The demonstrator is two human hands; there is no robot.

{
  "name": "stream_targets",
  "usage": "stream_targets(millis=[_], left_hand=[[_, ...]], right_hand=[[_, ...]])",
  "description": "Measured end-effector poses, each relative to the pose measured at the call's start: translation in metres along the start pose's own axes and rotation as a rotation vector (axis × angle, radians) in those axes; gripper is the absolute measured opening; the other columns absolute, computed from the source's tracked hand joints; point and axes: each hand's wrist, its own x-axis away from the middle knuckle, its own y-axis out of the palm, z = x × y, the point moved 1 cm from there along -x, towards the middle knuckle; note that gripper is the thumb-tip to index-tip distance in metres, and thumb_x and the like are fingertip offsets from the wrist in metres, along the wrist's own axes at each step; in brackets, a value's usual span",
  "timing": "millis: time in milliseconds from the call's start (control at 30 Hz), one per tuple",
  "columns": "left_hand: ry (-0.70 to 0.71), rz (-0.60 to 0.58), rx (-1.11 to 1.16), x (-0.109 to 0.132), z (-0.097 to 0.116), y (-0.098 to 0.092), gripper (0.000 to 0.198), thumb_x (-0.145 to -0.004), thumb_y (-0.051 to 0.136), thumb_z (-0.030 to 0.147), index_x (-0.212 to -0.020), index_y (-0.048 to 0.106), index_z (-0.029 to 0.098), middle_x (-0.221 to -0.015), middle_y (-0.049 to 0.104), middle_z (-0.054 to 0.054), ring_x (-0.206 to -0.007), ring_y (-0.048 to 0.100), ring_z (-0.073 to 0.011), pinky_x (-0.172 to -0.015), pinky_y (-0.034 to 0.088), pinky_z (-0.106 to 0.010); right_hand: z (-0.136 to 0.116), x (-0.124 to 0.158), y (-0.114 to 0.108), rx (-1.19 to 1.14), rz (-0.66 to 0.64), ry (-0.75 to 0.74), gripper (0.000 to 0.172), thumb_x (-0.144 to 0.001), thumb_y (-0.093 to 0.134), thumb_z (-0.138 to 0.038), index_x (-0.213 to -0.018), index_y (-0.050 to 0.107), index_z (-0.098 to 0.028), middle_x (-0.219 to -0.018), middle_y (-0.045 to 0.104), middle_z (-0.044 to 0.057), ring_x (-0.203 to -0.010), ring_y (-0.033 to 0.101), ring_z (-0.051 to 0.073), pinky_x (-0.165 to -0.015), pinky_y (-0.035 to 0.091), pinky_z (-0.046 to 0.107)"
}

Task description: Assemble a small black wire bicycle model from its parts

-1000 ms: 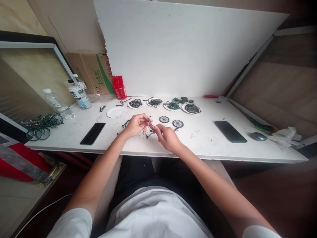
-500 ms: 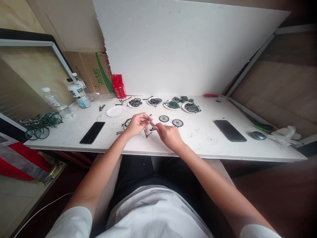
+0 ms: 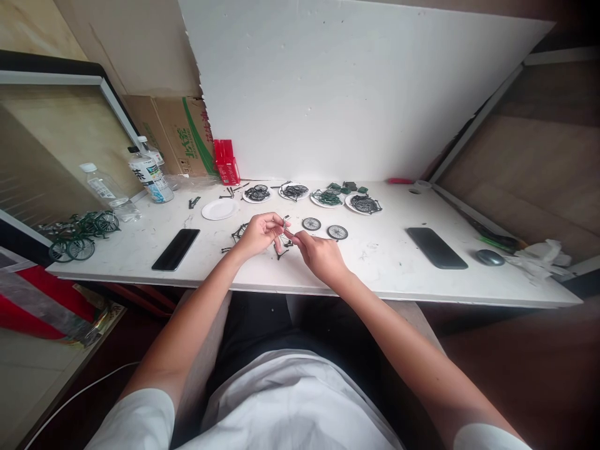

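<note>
In the head view, the left hand pinches a small silvery part between thumb and fingers, above the worktop, and the right hand has its closed fingertips right beside this part; whether they grip something thin of their own, I cannot tell, because the fingers cover it. The step in hand, as I judge it, is fine work of both hands on this one piece. A dark thin part lies below, between the hands, a dark frame piece shows partly behind the left hand, and two spoked wheels lie just beyond the right hand, apart from each other. The next move, in my opinion, calls for a firm left pinch and small, exact pressure from the right fingertips, since so tiny a piece could slip
</note>
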Motion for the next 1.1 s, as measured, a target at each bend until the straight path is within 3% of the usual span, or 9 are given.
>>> stream_targets(millis=[167, 333, 533, 833, 967, 1100], left_hand=[[0.005, 0.017, 0.016, 0.0, -0.001, 0.0, 0.036, -0.09, 0.077, 0.046, -0.089, 0.056, 0.015, -0.116, 0.075, -0.016, -0.048, 0.069, -0.0138, -0.044, 0.047, -0.024], [0.037, 0.045, 0.024, -0.001, -0.006, 0.003, 0.035, -0.089, 0.079, 0.042, -0.087, 0.057, 0.015, -0.111, 0.076, -0.015, -0.048, 0.069, -0.014, -0.046, 0.051, -0.026], [0.046, 0.082, 0.033, -0.001, -0.009, 0.005, 0.034, -0.088, 0.079, 0.041, -0.086, 0.055, 0.016, -0.109, 0.078, -0.014, -0.046, 0.068, -0.0127, -0.045, 0.05, -0.025], [0.049, 0.095, 0.035, -0.002, -0.009, 0.006, 0.038, -0.087, 0.08, 0.046, -0.086, 0.057, 0.016, -0.107, 0.078, -0.014, -0.047, 0.068, -0.0133, -0.044, 0.051, -0.026], [0.014, 0.036, 0.009, -0.002, -0.006, 0.003, 0.042, -0.087, 0.079, 0.052, -0.089, 0.058, 0.016, -0.111, 0.078, -0.015, -0.049, 0.07, -0.0149, -0.046, 0.052, -0.027], [-0.044, -0.033, -0.017, -0.001, -0.005, 0.001, 0.044, -0.09, 0.076, 0.056, -0.095, 0.06, 0.016, -0.105, 0.079, -0.014, -0.051, 0.071, -0.0164, -0.047, 0.05, -0.026]], right_hand=[[-0.001, -0.001, -0.002, 0.015, 0.017, -0.018, 0.049, -0.117, 0.029, -0.042, -0.098, 0.067, -0.017, -0.07, 0.072, 0.006, -0.055, 0.057, 0.016, -0.056, 0.017, 0.031], [-0.004, 0.001, 0.003, -0.067, -0.04, 0.057, 0.049, -0.116, 0.028, -0.043, -0.101, 0.067, -0.017, -0.068, 0.071, 0.006, -0.055, 0.059, 0.019, -0.056, 0.02, 0.03], [-0.007, 0.003, 0.0, -0.374, -0.05, 0.132, 0.046, -0.115, 0.028, -0.044, -0.1, 0.064, -0.02, -0.076, 0.074, 0.006, -0.06, 0.064, 0.02, -0.061, 0.033, 0.028], [-0.014, 0.001, -0.012, -0.885, -0.141, 0.283, 0.054, -0.11, 0.031, -0.065, -0.092, 0.06, -0.023, -0.049, 0.059, -0.004, -0.047, 0.06, 0.018, -0.068, 0.049, 0.029], [-0.016, -0.001, -0.013, -0.822, -0.139, 0.294, 0.053, -0.111, 0.031, -0.061, -0.09, 0.062, -0.023, -0.053, 0.061, -0.003, -0.05, 0.061, 0.017, -0.067, 0.046, 0.028], [-0.01, -0.003, -0.013, -0.499, -0.107, 0.252, 0.042, -0.112, 0.036, -0.048, -0.091, 0.061, -0.022, -0.07, 0.07, 0.003, -0.06, 0.063, 0.019, -0.06, 0.035, 0.028]])
